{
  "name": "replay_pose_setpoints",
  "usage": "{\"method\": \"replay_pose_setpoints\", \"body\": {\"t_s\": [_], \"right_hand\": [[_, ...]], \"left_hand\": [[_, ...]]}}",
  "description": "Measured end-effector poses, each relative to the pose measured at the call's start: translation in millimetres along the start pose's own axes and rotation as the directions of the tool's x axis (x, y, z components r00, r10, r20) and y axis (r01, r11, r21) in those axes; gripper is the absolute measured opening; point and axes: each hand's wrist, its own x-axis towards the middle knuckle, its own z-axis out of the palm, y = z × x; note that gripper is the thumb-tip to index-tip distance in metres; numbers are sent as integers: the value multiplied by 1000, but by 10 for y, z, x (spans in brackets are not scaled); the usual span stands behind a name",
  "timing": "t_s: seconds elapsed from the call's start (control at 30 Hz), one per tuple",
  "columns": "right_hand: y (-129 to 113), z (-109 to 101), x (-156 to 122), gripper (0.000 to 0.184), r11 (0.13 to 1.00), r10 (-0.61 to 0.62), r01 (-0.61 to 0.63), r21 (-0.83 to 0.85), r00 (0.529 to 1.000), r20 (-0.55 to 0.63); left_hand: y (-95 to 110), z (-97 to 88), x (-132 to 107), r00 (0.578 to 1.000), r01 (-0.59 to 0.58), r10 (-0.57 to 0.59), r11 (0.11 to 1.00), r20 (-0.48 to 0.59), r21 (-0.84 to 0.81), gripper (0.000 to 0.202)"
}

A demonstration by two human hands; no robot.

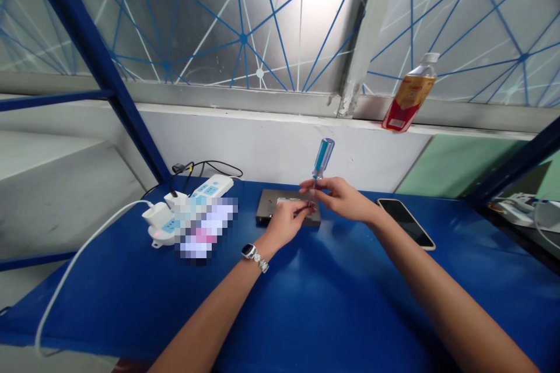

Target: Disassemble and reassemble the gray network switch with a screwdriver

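A screwdriver point(323, 157) with a clear and blue handle stands nearly upright, handle up, over a flat dark grey-brown box point(265, 203). My right hand point(341, 198) is closed, its fingers pinching the screwdriver's thin shaft below the handle. My left hand point(286, 222), wearing a watch point(248, 251) and a bracelet, lies over the front of the box. Its thumb and fingers are pinched together at the lower end of the shaft. Whatever sits between those fingertips is too small to make out. A pale label on the box is partly hidden behind my left hand.
On the left of the blue table point(306, 309) lies a white power strip point(214, 187) with plugs and cables, beside a blurred-out lit object point(207, 230). To the right is a phone point(406, 223). A drink bottle point(411, 96) stands on the window ledge.
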Motion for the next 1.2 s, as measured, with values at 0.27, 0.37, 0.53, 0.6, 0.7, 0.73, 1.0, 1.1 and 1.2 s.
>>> {"method": "replay_pose_setpoints", "body": {"t_s": [0.27, 0.37, 0.53, 0.6, 0.7, 0.73, 1.0, 1.1, 1.2], "right_hand": [[-16, 17, 60, 29, 994, -23, 16, -112, 998, -60], [30, 34, 72, 32, 979, -32, 2, -206, 989, -142], [66, 29, 79, 34, 974, -39, -2, -226, 983, -180], [72, 44, 85, 36, 981, -28, -10, -196, 981, -191], [67, 82, 93, 31, 997, 34, -45, -59, 984, -173], [58, 93, 93, 27, 998, 60, -58, 20, 987, -151], [-95, 66, 68, 32, 931, 82, -85, 355, 996, 24], [-120, 60, 69, 30, 931, 80, -81, 355, 997, 16], [-118, 63, 76, 29, 937, 89, -76, 341, 996, -22]], "left_hand": [[-137, -30, -37, 999, -24, 25, 1000, -34, 10, 23], [-191, -68, -59, 998, -52, 55, 995, -39, 81, 21], [-210, -173, -70, 992, -123, 108, 951, 69, 285, 21], [-212, -233, -88, 990, -124, 84, 898, 113, 422, 32], [-234, -340, -131, 990, -69, -20, 791, 138, 608, 62], [-244, -375, -145, 988, -42, -65, 759, 140, 650, 68], [-242, -497, -183, 963, 34, -216, 689, 160, 724, 68], [-213, -506, -189, 962, 34, -220, 681, 160, 731, 68], [-200, -522, -195, 960, 43, -232, 681, 160, 731, 68]]}}
